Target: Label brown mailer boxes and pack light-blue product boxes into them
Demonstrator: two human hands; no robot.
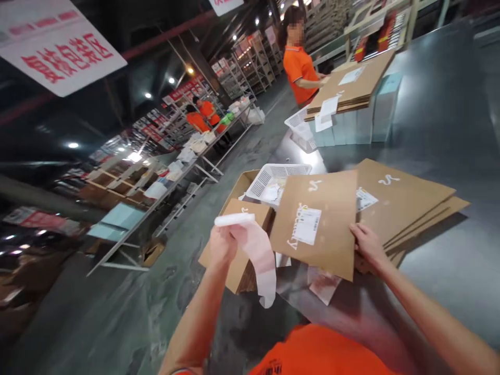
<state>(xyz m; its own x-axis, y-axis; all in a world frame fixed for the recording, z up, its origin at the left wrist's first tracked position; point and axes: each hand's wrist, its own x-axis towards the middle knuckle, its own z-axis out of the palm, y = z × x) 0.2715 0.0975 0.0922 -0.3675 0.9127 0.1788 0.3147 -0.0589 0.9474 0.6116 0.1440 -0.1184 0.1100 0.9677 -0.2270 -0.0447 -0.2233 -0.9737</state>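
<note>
Left arm: the forearm rises steeply from the lower edge of view, and the left hand is raised at the envelope's left, knuckles up. Its fingers are curled tightly around a white paper strip; the upper part lies flat across the top of the fist, and the free end hangs in a curve, curling at the tip.

Right arm: the forearm slants in from the lower right corner. The right hand pinches the right edge of a cardboard envelope; some fingers are hidden behind it, so their exact spread cannot be told.

Envelope position: between the hands, tilted, its broad face toward the wearer, with a printed label on it. Whether its lower edge touches the bench cannot be told.

Surroundings: a fanned pile of envelopes lies just right of it; a stack of cardboard sits beneath the left hand. A white basket is behind the held envelope.
</note>
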